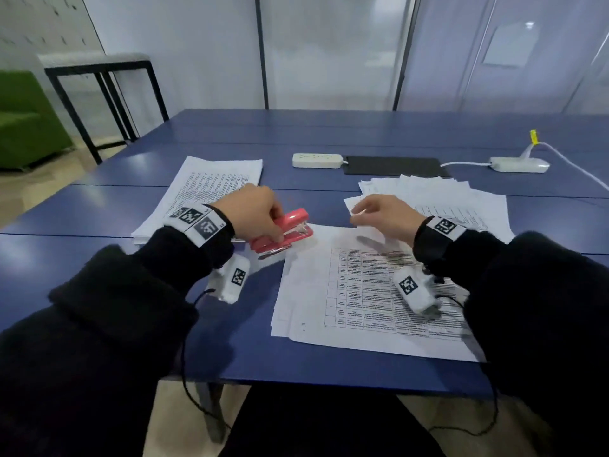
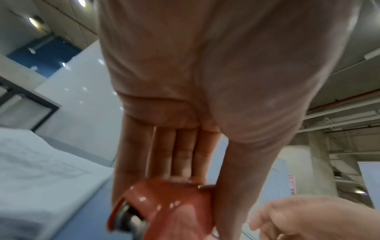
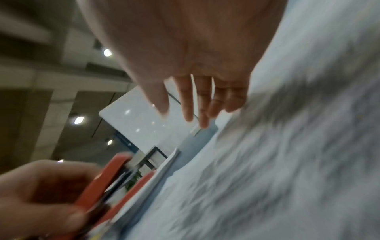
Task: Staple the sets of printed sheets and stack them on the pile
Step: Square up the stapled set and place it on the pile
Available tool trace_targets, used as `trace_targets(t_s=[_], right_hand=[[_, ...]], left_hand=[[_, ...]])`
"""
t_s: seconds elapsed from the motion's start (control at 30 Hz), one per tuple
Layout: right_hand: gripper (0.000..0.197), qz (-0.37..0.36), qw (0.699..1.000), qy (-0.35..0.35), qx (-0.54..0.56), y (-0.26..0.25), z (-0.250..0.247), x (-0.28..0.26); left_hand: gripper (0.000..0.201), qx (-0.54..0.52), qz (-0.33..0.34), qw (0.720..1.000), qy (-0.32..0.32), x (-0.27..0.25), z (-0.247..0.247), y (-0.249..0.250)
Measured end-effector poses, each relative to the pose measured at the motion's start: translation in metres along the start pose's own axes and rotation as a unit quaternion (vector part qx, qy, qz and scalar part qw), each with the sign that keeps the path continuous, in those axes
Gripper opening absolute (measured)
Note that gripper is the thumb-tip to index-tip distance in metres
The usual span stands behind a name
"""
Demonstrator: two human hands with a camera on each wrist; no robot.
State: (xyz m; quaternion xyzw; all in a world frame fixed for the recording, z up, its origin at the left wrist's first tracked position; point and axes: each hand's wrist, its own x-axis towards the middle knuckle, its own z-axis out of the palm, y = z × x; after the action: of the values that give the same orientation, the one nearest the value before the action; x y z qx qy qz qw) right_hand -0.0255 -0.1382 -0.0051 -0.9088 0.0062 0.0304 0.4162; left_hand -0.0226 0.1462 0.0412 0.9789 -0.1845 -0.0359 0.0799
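My left hand [image 1: 263, 216] grips a red stapler [image 1: 290, 230], fingers over its top and thumb under it. The stapler's mouth points at the top left corner of a set of printed sheets [image 1: 362, 291] lying in front of me. My right hand [image 1: 357, 217] hovers over the far edge of that set with straight, spread fingers and holds nothing. In the left wrist view the fingers [image 2: 180, 154] lie along the stapler [image 2: 164, 204]. The blurred right wrist view shows the open right hand [image 3: 185, 107], the stapler [image 3: 115, 178] and the sheets [image 3: 277, 162]. A neat pile [image 1: 204, 189] lies at the left.
Fanned loose sheets [image 1: 445, 199] lie at the right on the blue table [image 1: 99, 206]. Behind them are a white power strip [image 1: 317, 160], a black pad [image 1: 392, 165] and a white adapter [image 1: 519, 164] with its cable. A black stool [image 1: 99, 70] stands beyond the table's left corner.
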Motion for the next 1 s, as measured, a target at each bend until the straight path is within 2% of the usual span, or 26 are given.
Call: trace_targets(t_s=[0.03, 0.1, 0.17, 0.23, 0.3, 0.4, 0.47, 0.53, 0.6, 0.63, 0.67, 0.73, 0.8, 0.83, 0.9, 1.0], right_hand=[[0.047, -0.003, 0.991, -0.04, -0.127, 0.0, -0.008, 0.003], [0.076, 0.013, 0.947, -0.119, -0.299, -0.002, -0.017, 0.004], [0.09, 0.008, 0.924, -0.15, -0.353, -0.009, -0.016, 0.005], [0.094, 0.015, 0.925, -0.155, -0.348, -0.014, -0.014, 0.008], [0.09, 0.032, 0.921, -0.156, -0.356, -0.019, -0.013, 0.009], [0.059, 0.021, 0.912, -0.16, -0.376, -0.025, -0.012, 0.003], [0.042, 0.014, 0.926, -0.154, -0.345, -0.028, -0.016, -0.003], [0.036, 0.002, 0.947, -0.14, -0.287, -0.034, -0.031, -0.01], [0.028, -0.039, 0.965, -0.111, -0.233, -0.046, -0.057, -0.021], [0.026, -0.062, 0.975, -0.092, -0.192, -0.052, -0.071, -0.028], [0.025, -0.078, 0.986, -0.072, -0.13, -0.058, -0.085, -0.036], [0.037, -0.112, 0.993, -0.03, 0.03, -0.065, -0.107, -0.05], [0.055, -0.146, 0.975, -0.001, 0.168, -0.068, -0.117, -0.058], [0.057, -0.16, 0.961, 0.011, 0.224, -0.069, -0.116, -0.061], [0.045, -0.177, 0.932, 0.046, 0.313, -0.073, -0.105, -0.066], [0.024, -0.194, 0.902, 0.12, 0.367, -0.082, -0.088, -0.073]], left_hand=[[0.023, 0.003, -0.027, 1.0, -0.003, -0.007, -0.003, -0.01], [0.024, 0.005, -0.066, 0.998, -0.007, -0.02, -0.004, -0.025], [0.026, 0.019, -0.083, 0.996, -0.024, -0.03, -0.001, -0.035], [0.032, 0.037, -0.094, 0.994, -0.041, -0.036, 0.005, -0.044], [0.04, 0.044, -0.098, 0.993, -0.058, -0.04, 0.011, -0.051], [0.051, 0.001, -0.09, 0.994, -0.054, -0.044, 0.011, -0.057], [0.055, -0.055, -0.067, 0.996, -0.004, -0.049, 0.004, -0.054], [0.051, -0.129, -0.033, 0.989, 0.065, -0.054, -0.005, -0.048], [0.051, -0.251, -0.007, 0.962, 0.105, -0.06, -0.013, -0.04], [0.056, -0.33, 0.003, 0.938, 0.106, -0.063, -0.015, -0.037], [0.064, -0.409, 0.012, 0.907, 0.099, -0.065, -0.016, -0.034], [0.076, -0.539, 0.022, 0.837, 0.093, -0.067, -0.013, -0.025], [0.079, -0.629, 0.034, 0.769, 0.106, -0.062, -0.006, -0.01], [0.077, -0.653, 0.044, 0.747, 0.118, -0.058, -0.003, 0.0], [0.061, -0.661, 0.057, 0.728, 0.17, -0.048, -0.004, 0.026], [0.033, -0.647, 0.056, 0.704, 0.287, -0.035, -0.027, 0.058]])
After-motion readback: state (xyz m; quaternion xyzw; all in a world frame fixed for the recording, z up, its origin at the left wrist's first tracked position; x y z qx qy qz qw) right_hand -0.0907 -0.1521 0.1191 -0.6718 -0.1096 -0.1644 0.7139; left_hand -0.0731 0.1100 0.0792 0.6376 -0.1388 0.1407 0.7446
